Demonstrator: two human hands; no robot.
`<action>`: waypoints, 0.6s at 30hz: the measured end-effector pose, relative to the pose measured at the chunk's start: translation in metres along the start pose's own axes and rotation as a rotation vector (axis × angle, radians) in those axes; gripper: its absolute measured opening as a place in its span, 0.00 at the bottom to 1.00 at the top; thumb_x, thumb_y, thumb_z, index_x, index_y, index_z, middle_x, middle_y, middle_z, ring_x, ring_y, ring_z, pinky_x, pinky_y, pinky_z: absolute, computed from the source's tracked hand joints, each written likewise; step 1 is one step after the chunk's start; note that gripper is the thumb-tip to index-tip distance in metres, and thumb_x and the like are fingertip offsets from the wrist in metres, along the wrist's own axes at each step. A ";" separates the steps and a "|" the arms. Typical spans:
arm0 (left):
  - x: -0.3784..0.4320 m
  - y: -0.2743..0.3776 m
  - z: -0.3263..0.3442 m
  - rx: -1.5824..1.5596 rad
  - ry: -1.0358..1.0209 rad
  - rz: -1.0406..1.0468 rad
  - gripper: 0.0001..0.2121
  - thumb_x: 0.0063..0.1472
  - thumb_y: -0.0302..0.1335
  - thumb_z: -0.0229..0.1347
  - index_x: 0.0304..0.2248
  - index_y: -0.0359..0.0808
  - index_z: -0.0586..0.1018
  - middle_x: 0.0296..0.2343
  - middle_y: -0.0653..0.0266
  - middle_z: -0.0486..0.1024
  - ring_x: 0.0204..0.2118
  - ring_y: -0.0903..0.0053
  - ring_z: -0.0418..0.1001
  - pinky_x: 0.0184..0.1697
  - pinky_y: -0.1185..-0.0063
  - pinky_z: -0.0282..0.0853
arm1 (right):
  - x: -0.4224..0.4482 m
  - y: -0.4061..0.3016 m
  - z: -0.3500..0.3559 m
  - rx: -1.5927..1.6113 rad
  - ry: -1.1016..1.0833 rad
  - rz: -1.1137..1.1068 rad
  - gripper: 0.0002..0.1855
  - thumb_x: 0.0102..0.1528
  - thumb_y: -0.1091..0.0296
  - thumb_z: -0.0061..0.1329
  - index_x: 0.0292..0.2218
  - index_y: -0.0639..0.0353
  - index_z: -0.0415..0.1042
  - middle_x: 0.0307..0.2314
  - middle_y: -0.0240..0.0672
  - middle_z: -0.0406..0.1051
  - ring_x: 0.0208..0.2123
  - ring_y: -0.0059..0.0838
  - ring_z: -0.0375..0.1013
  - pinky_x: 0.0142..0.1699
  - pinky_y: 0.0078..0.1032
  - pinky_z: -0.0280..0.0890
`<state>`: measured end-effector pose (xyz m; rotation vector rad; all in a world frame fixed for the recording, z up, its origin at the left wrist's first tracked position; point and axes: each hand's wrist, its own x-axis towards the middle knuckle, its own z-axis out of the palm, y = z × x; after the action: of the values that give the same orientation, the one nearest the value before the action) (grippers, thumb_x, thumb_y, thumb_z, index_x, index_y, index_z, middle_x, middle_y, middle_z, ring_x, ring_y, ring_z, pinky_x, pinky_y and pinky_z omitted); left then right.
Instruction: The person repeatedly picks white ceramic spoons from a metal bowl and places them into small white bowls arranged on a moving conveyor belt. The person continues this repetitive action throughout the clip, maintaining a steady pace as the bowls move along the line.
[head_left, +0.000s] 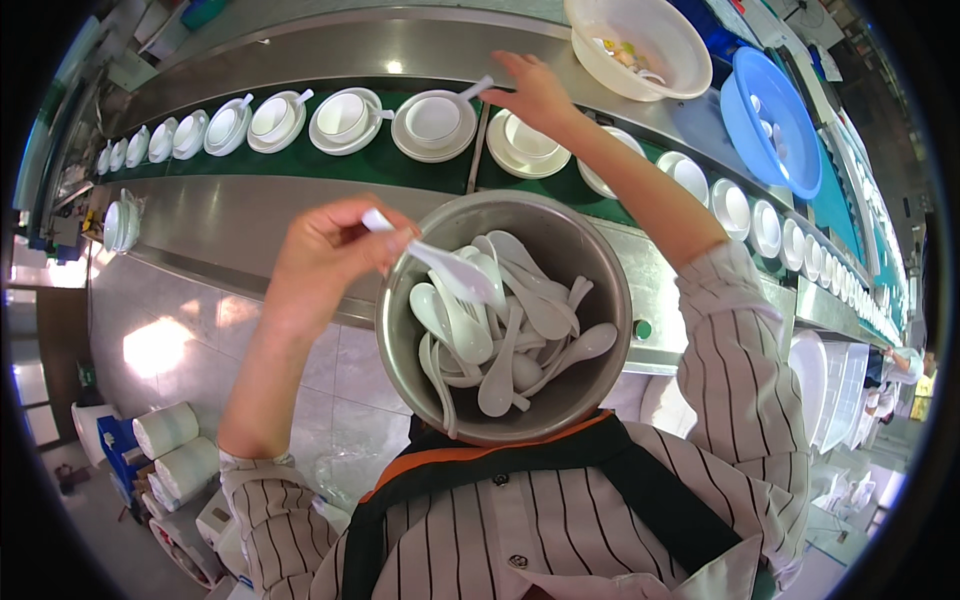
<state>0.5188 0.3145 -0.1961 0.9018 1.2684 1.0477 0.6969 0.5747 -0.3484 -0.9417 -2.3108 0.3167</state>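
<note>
My left hand (322, 247) pinches a white soup spoon (454, 271) by its handle, bowl end over a round steel pot (617, 277). White spoons (495, 386) lie heaped in that pot, close against my body. Over the green conveyor belt (420, 174) my right hand (536, 94) is spread with nothing in it. Its thumb is by the handle tip of a spoon (474, 88) resting on a place setting, a small bowl (433, 120) on a plate; contact is unclear. Just below this hand stands another bowl (529, 139) on a plate, with no spoon visible.
Stacked settings with spoons (274, 118) line the belt to the left; stacked white dishes (729, 208) continue right. Beyond the belt, a cream basin (592, 67) holds scraps and a blue basin (806, 161) holds some white pieces. Wrapped rolls (166, 429) lie at lower left. People (900, 367) stand far right.
</note>
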 end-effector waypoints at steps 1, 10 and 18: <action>0.005 0.002 -0.007 0.007 0.028 0.055 0.05 0.55 0.24 0.56 0.30 0.31 0.78 0.22 0.70 0.72 0.25 0.88 0.68 0.28 0.87 0.64 | 0.001 -0.019 -0.028 0.081 -0.100 0.026 0.22 0.49 0.61 0.54 0.44 0.59 0.67 0.37 0.44 0.70 0.32 0.38 0.71 0.36 0.27 0.67; 0.093 0.015 -0.016 0.314 0.018 0.157 0.07 0.60 0.25 0.50 0.29 0.31 0.75 0.20 0.71 0.70 0.22 0.88 0.65 0.25 0.86 0.62 | -0.115 -0.127 -0.116 0.054 -1.160 -0.066 0.19 0.46 0.54 0.52 0.27 0.64 0.71 0.21 0.49 0.72 0.27 0.47 0.74 0.33 0.35 0.69; 0.229 0.004 -0.024 1.011 0.109 0.574 0.07 0.53 0.26 0.54 0.31 0.31 0.74 0.22 0.57 0.74 0.24 0.72 0.72 0.29 0.76 0.65 | -0.098 -0.105 -0.142 0.094 -1.037 0.095 0.09 0.44 0.63 0.52 0.29 0.54 0.73 0.24 0.36 0.74 0.27 0.36 0.74 0.33 0.27 0.67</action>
<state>0.4947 0.5339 -0.2631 2.0881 1.7028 0.8456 0.7828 0.4295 -0.2370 -0.9621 -3.1052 1.1665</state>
